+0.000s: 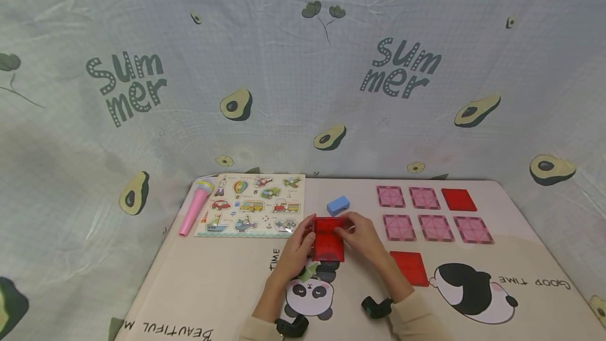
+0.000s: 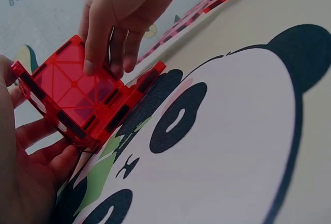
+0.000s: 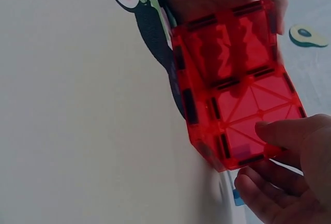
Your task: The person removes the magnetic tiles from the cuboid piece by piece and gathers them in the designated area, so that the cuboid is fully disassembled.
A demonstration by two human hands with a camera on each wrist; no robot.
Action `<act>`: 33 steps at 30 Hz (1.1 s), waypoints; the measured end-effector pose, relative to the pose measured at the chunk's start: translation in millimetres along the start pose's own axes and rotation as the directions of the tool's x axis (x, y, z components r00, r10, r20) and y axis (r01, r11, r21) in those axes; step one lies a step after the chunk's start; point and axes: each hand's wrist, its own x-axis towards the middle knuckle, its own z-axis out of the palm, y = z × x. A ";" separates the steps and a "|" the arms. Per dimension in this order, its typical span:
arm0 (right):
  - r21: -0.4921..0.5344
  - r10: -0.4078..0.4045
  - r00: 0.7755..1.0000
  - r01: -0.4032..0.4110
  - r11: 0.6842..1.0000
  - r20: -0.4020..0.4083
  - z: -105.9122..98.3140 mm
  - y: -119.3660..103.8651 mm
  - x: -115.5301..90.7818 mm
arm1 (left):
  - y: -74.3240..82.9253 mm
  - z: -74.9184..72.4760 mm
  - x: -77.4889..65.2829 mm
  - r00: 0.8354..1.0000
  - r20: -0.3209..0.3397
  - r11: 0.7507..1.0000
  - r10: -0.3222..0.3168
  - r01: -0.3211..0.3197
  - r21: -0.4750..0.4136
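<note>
Several red magnetic tiles (image 1: 329,249) stand joined at their edges in front of me, one low and others raised as walls, over the panda print. My left hand (image 1: 294,251) holds the left wall (image 3: 232,43), its fingers spread along the outer face. My right hand (image 1: 363,237) pinches the far wall tile (image 2: 75,84), thumb on the inner face and fingers behind it, as the right wrist view shows. Part of the left hand shows only through the red plastic there.
Pink tiles (image 1: 399,227) lie in rows at the back right with a red tile (image 1: 459,200). Another red tile (image 1: 410,268) lies beside my right forearm. A blue block (image 1: 338,205) sits behind the hands. A picture board (image 1: 255,220) and pink toy microphone (image 1: 193,212) lie back left.
</note>
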 end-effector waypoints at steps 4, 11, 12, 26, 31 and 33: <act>-0.020 0.012 1.000 -0.012 1.000 0.000 3.5 -0.8 -0.8 | 0.5 -0.3 0.4 1.000 0.002 1.000 -0.003 0.003 -0.002; -0.029 0.017 1.000 -0.017 0.999 0.004 5.1 -0.3 -0.8 | -0.7 0.6 1.1 1.000 -0.004 1.000 -0.006 0.006 0.005; -0.029 0.011 1.000 -0.010 1.000 0.001 5.3 0.2 -0.8 | -1.4 1.0 1.3 1.000 -0.008 1.000 -0.008 0.008 0.005; -0.034 -0.008 1.000 0.008 0.999 0.003 7.0 3.0 0.8 | -3.5 2.1 0.7 0.999 -0.034 0.998 -0.019 0.021 0.056; -0.032 0.003 1.000 -0.003 0.999 0.011 6.7 2.1 1.2 | -3.7 2.5 1.1 0.999 -0.035 0.997 -0.030 0.032 0.065; -0.034 0.005 1.000 -0.004 0.999 0.014 6.7 2.2 1.5 | -3.4 2.7 1.4 0.999 -0.031 0.998 -0.040 0.042 0.054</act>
